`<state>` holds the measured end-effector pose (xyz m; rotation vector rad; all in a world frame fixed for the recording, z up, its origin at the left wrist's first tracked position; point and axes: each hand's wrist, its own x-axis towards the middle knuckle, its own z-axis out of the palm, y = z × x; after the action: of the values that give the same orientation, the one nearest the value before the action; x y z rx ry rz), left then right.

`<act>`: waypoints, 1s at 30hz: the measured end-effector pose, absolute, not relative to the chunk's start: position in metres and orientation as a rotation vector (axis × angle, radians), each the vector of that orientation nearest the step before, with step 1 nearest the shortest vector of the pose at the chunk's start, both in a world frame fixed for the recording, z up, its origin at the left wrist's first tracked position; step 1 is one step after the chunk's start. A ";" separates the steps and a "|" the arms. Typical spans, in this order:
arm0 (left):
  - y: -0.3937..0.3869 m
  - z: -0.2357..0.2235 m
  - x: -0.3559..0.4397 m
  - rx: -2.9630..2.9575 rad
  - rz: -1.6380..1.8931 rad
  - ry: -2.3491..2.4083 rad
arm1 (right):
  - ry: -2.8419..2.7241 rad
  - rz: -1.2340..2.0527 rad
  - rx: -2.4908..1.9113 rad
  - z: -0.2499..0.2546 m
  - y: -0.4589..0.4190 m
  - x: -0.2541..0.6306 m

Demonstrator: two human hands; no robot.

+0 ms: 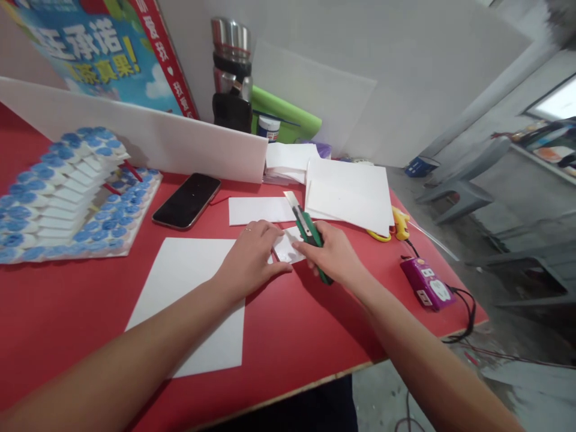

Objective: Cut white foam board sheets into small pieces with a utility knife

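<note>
My right hand (pixel 337 251) is closed around a green utility knife (pixel 311 231), its blade pointing up and away from me. A small white piece (pixel 284 247) of board lies between my two hands, partly hidden by them. My left hand (pixel 249 252) rests with fingers stretched and thumb apart, touching the left side of this piece. Under my left forearm and wrist is a large white sheet (pixel 191 261). Beyond my fingers lies a white strip (pixel 258 210).
A phone (pixel 186 201) and a blue-and-white stair model (pixel 58 204) are at left. White boards (pixel 348 192) are stacked behind my right hand. At right are a yellow glue gun (pixel 400 223) and a purple power socket (pixel 427 283) with a cable. An upright white panel (pixel 180 141) stands behind.
</note>
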<state>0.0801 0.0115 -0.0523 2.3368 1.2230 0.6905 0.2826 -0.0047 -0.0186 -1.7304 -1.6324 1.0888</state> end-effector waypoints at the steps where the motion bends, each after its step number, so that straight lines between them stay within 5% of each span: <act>1: 0.011 -0.052 0.081 2.332 0.693 1.224 | -1.625 1.152 -1.713 -0.021 0.002 0.279; 30: 0.030 -0.059 0.061 2.272 0.950 1.149 | -1.641 1.322 -1.688 -0.027 0.016 0.278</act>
<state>0.0610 0.0301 -0.0593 2.2720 1.1488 0.9499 0.2784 0.0163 -0.0272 -1.6876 -1.6408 1.3225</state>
